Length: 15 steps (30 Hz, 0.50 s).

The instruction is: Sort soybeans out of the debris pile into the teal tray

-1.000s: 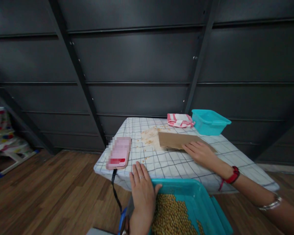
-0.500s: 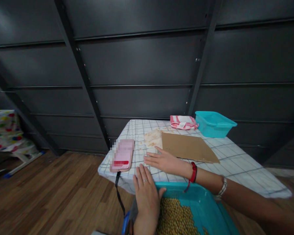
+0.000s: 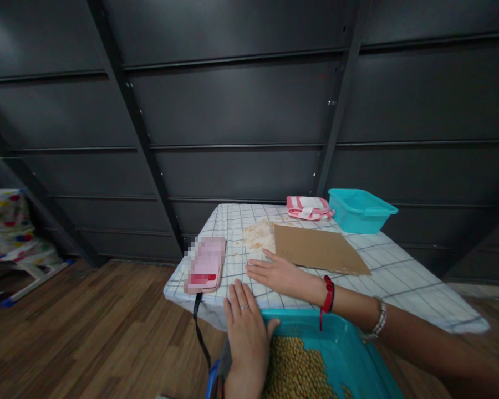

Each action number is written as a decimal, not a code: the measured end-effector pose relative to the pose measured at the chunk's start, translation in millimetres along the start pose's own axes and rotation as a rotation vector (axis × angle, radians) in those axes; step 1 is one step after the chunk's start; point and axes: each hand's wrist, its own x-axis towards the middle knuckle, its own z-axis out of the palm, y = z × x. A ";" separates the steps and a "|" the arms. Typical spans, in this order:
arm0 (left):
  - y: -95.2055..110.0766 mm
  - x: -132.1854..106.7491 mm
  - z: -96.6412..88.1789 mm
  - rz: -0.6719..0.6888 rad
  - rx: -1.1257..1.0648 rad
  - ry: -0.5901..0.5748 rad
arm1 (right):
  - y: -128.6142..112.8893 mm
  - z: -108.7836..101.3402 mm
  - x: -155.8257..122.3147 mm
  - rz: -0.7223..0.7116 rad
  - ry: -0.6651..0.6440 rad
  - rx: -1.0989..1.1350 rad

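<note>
My left hand (image 3: 246,338) lies flat at the near edge of the table, fingers stretched forward and its thumb at the corner of a teal plastic tub (image 3: 330,324). Small yellow-brown beans (image 3: 295,366) fill the left part of that tub. Over the checked tablecloth (image 3: 235,266) reaches my right hand (image 3: 276,274), palm down with fingers out to the left, holding nothing. Just beyond its fingertips is a pale patch with brownish bits (image 3: 258,237). A flat piece of cardboard (image 3: 318,248) lies beside that patch, behind the right hand and forearm.
A pink phone (image 3: 208,263) with a black strap (image 3: 198,327) rests at the table's left edge. Toward the back are a folded pink-and-white towel (image 3: 309,208) and a second teal tub (image 3: 361,211). A dark panelled wall (image 3: 233,111) rises behind the table.
The view has shifted slightly, so the table and its things sit a little farther left. Both hands keep nearly the same pose.
</note>
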 end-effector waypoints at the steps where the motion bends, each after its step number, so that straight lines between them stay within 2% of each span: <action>1: 0.0 0.0 -0.3 0.002 -0.003 0.000 | 1.2 2.3 1.2 0.013 -0.021 0.004; 4: -0.3 0.2 -0.1 0.007 -0.009 0.011 | 7.9 4.9 3.1 0.090 -0.045 -0.006; 8: -1.1 0.3 2.1 0.005 0.005 0.035 | 18.3 -11.3 -5.3 0.148 -0.029 -0.018; 12: -1.5 -0.4 3.6 0.007 0.016 0.039 | 28.0 -26.8 -40.2 0.376 -0.018 -0.143; 15: -1.3 -1.0 3.8 0.008 0.015 0.022 | 32.5 -21.1 -72.9 0.502 -0.040 -0.304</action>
